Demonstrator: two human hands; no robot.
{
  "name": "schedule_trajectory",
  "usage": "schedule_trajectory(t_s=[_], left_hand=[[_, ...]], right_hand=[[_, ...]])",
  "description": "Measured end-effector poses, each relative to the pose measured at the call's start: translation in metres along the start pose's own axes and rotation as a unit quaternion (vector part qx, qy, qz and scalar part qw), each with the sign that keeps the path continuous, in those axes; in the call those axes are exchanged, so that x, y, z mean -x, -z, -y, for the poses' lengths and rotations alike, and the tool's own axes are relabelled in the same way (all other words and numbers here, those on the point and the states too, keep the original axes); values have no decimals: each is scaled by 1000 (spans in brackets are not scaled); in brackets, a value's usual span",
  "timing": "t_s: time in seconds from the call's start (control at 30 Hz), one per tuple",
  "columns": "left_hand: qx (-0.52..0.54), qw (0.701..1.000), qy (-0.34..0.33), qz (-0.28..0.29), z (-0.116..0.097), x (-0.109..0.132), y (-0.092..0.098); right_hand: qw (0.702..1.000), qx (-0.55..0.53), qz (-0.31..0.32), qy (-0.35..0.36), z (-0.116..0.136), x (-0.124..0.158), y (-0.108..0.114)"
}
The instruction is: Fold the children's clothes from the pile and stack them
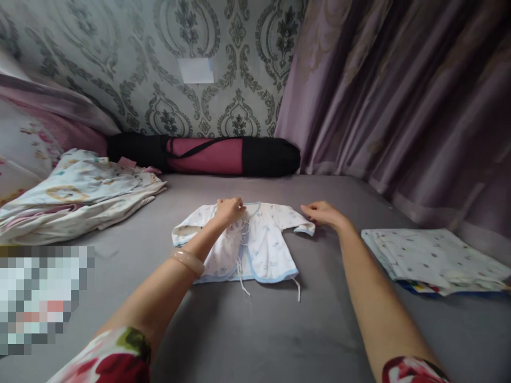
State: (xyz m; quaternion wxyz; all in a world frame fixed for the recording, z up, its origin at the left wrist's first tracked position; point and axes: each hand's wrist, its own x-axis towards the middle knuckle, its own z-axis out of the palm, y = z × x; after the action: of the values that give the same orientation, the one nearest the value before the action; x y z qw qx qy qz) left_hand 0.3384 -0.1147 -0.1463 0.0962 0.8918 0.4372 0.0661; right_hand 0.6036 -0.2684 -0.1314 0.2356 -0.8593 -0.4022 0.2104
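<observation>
A white baby jacket [271,250] with light-blue trim and small prints lies spread on the grey sheet, its front parted and its thin white ties hanging loose. At its collar, my left hand [230,209] is closed with the fingers pinched on the cloth. My right hand [322,213] is at the right sleeve, near the cuff, with thumb and fingers together on the sleeve's upper edge; the exact grip is partly hidden. My left forearm covers part of the left sleeve and front panel.
Rumpled baby cloths [91,186] are heaped at the left. Folded white printed cloth [435,258] lies at the right. A long black-and-maroon bag [207,155] rests along the wall. Purple curtains [379,90] hang at the right. The lower-left area is pixelated.
</observation>
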Motion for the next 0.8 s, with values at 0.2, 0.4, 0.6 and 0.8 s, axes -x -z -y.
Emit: schedule_trajectory(t_s=[0.2, 0.4, 0.6, 0.8], left_hand=[[14, 1000, 5, -1, -50, 12, -16], [85, 995, 39, 40, -53, 11, -24], [158, 981, 52, 101, -42, -1, -20], [139, 983, 26, 120, -37, -9, -23]], right_hand=[[989, -35, 137, -51, -12, 25, 4], [988, -29, 149, -6, -12, 24, -2], [985, 111, -25, 132, -15, 30, 8], [962, 267, 0, 53, -24, 35, 18]])
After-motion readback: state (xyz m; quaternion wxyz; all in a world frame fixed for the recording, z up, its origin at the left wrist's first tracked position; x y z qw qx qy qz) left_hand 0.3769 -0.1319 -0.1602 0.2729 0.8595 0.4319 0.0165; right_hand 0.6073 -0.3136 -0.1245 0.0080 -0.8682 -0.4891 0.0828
